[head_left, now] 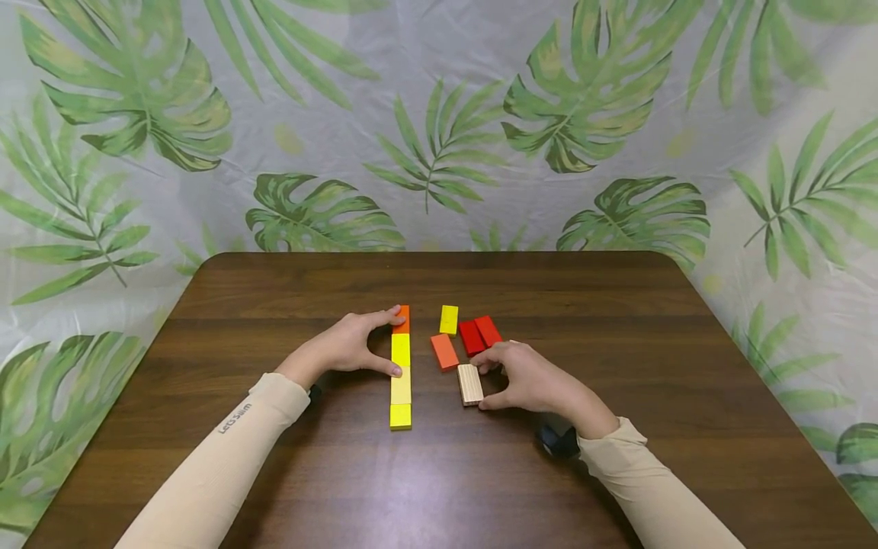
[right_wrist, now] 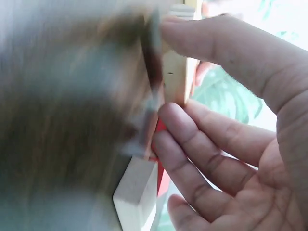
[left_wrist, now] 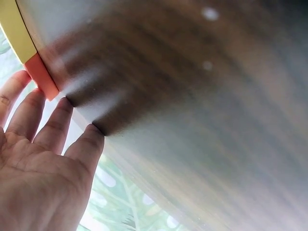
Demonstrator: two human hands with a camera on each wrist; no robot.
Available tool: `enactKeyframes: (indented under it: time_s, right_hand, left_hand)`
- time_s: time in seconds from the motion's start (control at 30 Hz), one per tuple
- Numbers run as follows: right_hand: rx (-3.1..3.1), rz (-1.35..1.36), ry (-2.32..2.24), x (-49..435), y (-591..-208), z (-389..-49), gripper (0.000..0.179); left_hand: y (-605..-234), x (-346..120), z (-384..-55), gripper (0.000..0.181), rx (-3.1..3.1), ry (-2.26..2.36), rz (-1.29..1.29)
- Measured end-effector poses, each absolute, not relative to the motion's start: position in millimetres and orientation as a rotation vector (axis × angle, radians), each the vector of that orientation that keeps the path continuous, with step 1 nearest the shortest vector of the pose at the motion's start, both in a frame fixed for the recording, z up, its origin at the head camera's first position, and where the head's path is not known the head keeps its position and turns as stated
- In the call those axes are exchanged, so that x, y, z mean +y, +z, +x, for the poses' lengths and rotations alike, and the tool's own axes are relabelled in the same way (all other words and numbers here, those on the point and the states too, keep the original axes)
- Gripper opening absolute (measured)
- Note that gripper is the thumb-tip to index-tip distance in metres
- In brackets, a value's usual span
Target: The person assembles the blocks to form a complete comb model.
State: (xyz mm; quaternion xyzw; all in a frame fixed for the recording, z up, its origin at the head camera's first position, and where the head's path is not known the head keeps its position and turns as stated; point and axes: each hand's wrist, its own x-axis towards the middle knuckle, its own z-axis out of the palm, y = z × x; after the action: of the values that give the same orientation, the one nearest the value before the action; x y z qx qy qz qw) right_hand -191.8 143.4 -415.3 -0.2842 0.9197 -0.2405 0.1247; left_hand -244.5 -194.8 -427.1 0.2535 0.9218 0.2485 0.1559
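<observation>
My left hand [head_left: 348, 343] rests alongside a straight row of flat blocks, its fingertips on the orange block [head_left: 405, 311] at the far end. Its thumb touches the pale yellow block [head_left: 401, 390]; brighter yellow blocks lie on either side of that one. In the left wrist view the fingers stretch out, tips at the orange block and the table. My right hand [head_left: 535, 381] pinches a plain wooden block [head_left: 469, 384] by its ends, thumb at the near end and fingers at the far end. The right wrist view shows this wooden block [right_wrist: 173, 79] between thumb and fingertips.
Beyond the wooden block lie a loose yellow block [head_left: 449, 319], an orange-red block [head_left: 444, 352] and two red blocks [head_left: 472, 338] side by side. Another pale block [right_wrist: 137, 185] lies near the right fingers, mostly hidden in the head view. A leaf-print cloth hangs behind the table [head_left: 583, 290].
</observation>
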Motion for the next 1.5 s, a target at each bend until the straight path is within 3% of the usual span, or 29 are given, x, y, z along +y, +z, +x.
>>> enactKeyframes:
  time_s: [0.87,1.5]
  right_hand:
    - [2.698,-1.05,-0.713,88.0,-398.1,-113.7,0.055]
    - [2.756,-1.102,-0.626,58.4,-410.8,-103.4,0.051]
  left_hand:
    - [-427.8,-193.7,-245.3,0.105,2.654,0.723,0.748]
    - [-426.2,-193.9,-243.9,0.105,2.655,0.72,0.729]
